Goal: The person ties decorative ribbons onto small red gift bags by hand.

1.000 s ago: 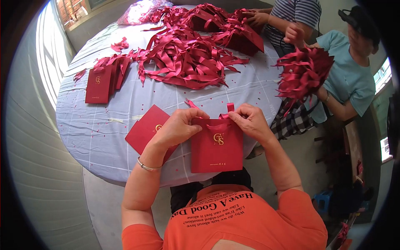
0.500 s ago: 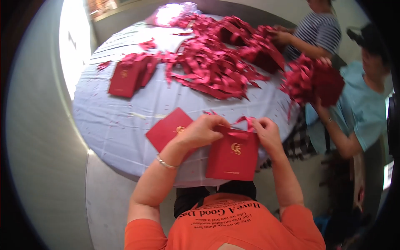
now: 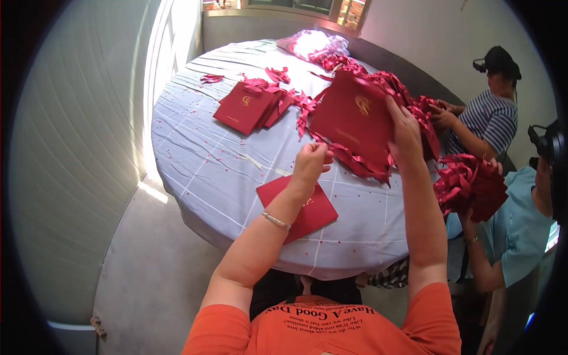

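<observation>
Over the bench (image 3: 367, 222), I see the right hand (image 3: 406, 130) gripping a red bag (image 3: 346, 118), the left hand (image 3: 310, 167) curled, contents unclear; placing seems the step, calling for gentle release.

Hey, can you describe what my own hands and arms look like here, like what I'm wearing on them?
Your left hand and right hand are both ungloved. A slim, silvery bracelet circles the left wrist; no band shows on the right. Both forearms are uncovered, with short, plain orange sleeves above the elbows.
</observation>
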Motion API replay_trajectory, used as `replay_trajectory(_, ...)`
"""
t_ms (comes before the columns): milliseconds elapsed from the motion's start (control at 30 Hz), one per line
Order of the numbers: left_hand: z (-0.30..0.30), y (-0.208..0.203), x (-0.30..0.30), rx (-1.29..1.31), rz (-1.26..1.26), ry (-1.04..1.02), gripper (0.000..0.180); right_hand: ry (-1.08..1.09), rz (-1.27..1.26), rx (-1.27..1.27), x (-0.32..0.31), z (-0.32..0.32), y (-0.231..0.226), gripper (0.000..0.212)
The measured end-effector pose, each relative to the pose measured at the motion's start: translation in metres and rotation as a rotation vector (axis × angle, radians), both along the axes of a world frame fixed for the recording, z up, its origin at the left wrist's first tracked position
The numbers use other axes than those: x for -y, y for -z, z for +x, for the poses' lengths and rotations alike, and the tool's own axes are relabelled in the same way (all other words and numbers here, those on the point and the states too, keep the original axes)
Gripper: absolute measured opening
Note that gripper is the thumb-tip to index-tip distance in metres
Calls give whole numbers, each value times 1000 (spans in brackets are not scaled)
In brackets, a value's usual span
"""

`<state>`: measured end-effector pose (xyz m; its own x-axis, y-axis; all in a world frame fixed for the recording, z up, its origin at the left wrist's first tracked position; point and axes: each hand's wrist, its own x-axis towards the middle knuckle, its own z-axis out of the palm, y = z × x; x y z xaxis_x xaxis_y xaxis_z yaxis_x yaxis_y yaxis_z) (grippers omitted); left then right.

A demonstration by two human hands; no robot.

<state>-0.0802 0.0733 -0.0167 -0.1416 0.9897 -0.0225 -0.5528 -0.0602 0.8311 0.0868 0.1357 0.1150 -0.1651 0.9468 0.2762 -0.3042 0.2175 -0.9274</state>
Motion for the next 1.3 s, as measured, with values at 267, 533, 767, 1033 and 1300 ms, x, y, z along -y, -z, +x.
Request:
replay_trajectory(267,25,23,13,-1295,366,79,42,-205,-45,131,-87,-197,53,29)
replay_trajectory(533,27,41,5,-945,601,-54,41,-201,1,637,-105,-212,108,34)
replay_trajectory(767,7,6,15,-1484,271,-112,24,-175,226,689,-38,-85,99,21)
replay_trajectory(1033,-1,-13,34,-1870,23,-79,23,-128,172,1002,91,34,134,26)
replay_trajectory(1300,-6,-14,35,-1945,113,-102,28,93,320,1108,150,11,139,42)
